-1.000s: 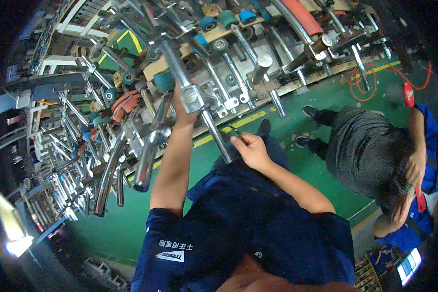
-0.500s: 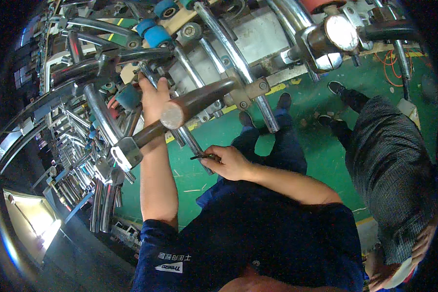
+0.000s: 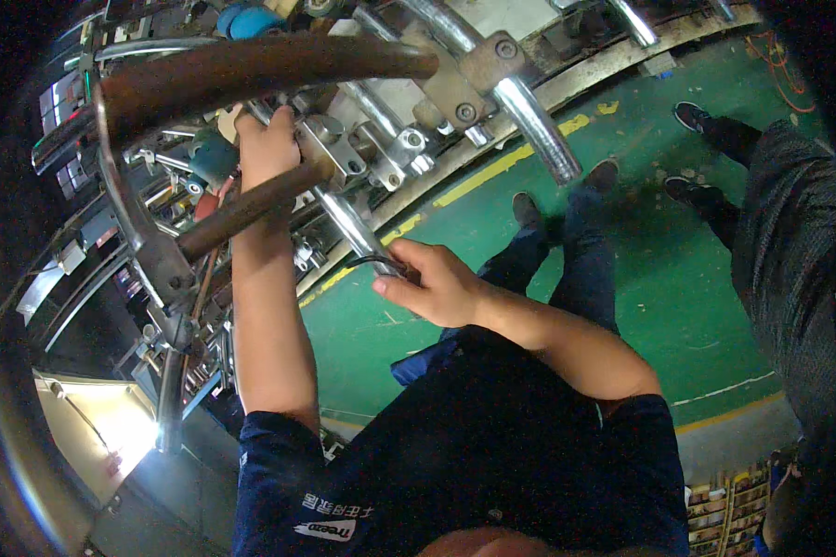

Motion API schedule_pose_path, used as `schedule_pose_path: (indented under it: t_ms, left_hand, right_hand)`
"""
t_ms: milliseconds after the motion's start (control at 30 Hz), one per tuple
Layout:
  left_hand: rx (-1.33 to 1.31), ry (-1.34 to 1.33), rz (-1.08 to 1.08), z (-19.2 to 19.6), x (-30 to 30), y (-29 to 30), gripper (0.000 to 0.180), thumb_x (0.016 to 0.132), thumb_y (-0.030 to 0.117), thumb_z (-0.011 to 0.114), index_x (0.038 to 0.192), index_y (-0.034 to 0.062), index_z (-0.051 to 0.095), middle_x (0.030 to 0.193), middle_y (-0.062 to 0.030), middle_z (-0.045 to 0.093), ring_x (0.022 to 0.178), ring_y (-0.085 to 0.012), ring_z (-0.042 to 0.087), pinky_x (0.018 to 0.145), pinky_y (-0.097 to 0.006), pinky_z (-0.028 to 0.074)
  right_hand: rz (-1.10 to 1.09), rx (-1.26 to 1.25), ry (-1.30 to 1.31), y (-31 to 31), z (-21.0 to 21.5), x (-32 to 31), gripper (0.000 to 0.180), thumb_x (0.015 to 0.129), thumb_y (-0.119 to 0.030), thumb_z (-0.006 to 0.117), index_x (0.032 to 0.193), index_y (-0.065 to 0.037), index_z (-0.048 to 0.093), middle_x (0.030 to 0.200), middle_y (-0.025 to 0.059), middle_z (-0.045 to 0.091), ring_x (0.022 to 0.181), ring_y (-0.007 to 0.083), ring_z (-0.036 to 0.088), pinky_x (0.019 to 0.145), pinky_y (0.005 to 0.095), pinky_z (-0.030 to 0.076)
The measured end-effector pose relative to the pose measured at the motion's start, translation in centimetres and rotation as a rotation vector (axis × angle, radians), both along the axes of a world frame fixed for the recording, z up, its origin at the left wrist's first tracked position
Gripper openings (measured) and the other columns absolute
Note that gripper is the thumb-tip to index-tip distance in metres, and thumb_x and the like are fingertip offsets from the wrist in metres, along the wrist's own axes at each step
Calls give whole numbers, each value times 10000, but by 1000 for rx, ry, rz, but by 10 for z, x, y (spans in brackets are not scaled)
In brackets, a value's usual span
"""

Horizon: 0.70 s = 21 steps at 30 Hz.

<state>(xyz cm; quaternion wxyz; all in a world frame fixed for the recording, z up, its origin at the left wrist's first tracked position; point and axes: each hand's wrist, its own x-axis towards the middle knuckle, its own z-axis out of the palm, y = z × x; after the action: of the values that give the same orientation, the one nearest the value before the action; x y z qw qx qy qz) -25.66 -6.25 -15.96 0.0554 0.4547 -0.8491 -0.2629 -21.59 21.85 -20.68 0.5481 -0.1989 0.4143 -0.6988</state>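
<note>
My left hand [image 3: 267, 150] reaches up into the machine frame, its thumb and fingers closed round the upper part of a shiny steel rod [image 3: 346, 223]; some fingertips are hidden behind metal parts. The rod slants down toward my right hand [image 3: 441, 283], which is closed at the rod's lower end. A thin black bent tool [image 3: 367, 261] sticks out of its fingers and crosses the rod. Whether the right fingers also grip the rod is hard to tell. Beside the left hand sits a metal clamp block [image 3: 344, 153].
A thick brown bar [image 3: 251, 74] and a thinner brown bar [image 3: 251, 212] cross over my left arm. Another steel rod [image 3: 539, 130] juts out through a bolted block [image 3: 492, 70]. Blue rollers [image 3: 251, 22] sit above. A person in dark clothes [image 3: 794, 223] stands at the right on the green floor [image 3: 641, 306].
The view has shifted closer to the frame, and the brown bars look larger. My right hand has moved up along the rod's end, still with the black tool. My left hand stays at the rod's upper part.
</note>
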Motion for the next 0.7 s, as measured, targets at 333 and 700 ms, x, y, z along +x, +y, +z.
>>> schedule_pose_path:
  t_ms: [333,700]
  left_hand:
    - [5,-173,87,19,-3,15,380,932,144,591,1297,52,645,1241,-229,562,1051,-364,629,895,-405,516]
    - [-383,-407,-448,29,19,-2,446,836,172,720,1256,45,642,1096,-164,619,988,-317,632,868,-373,502]
  right_hand:
    - [0,17,-27,5,10,4,199,977,-192,663,947,-38,541,685,10,480,642,95,438,565,323,383]
    - [-3,-206,-316,1,-9,15,228,965,-148,692,1100,-11,570,780,-38,528,714,49,455,620,254,407]
